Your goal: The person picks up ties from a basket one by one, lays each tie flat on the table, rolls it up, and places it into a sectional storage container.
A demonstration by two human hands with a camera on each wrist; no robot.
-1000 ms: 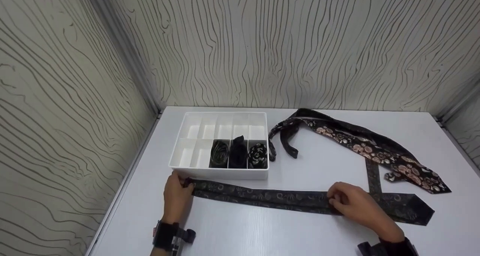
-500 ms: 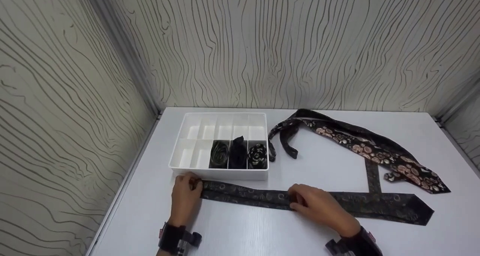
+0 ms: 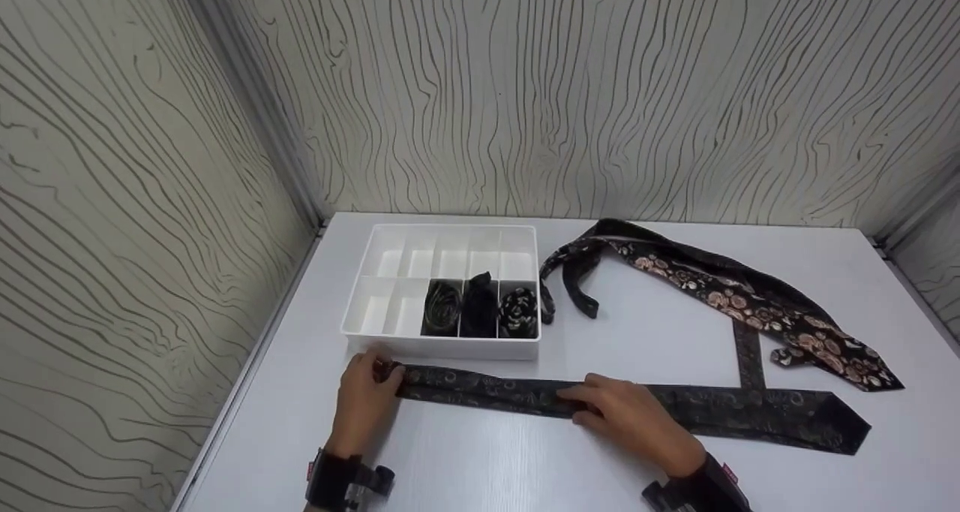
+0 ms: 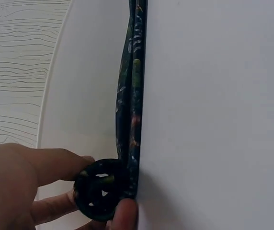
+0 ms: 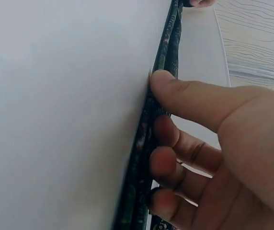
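Note:
A dark patterned necktie (image 3: 480,394) lies lengthwise across the table, folded along its length. My left hand (image 3: 366,392) holds its left end, which is wound into a small loose coil (image 4: 81,192) between thumb and fingers in the left wrist view. My right hand (image 3: 631,418) rests on the middle of the tie, thumb (image 5: 189,98) at one edge and loosely bent fingertips against the fabric. The wide pointed end (image 3: 844,426) lies flat at the right. A narrow strip (image 3: 748,358) runs up from it, partly hidden under a second, floral necktie (image 3: 727,299).
A white divided box (image 3: 442,349) stands behind the tie's left half. Its front row holds a green-grey rolled tie (image 3: 441,309), a dark blue one (image 3: 478,313) and a black-and-white one (image 3: 517,311). Patterned wall panels (image 3: 510,106) enclose the back and sides.
My right hand has slid left along the necktie, and its fingers have loosened. My left hand has shifted slightly right, still holding the coiled end.

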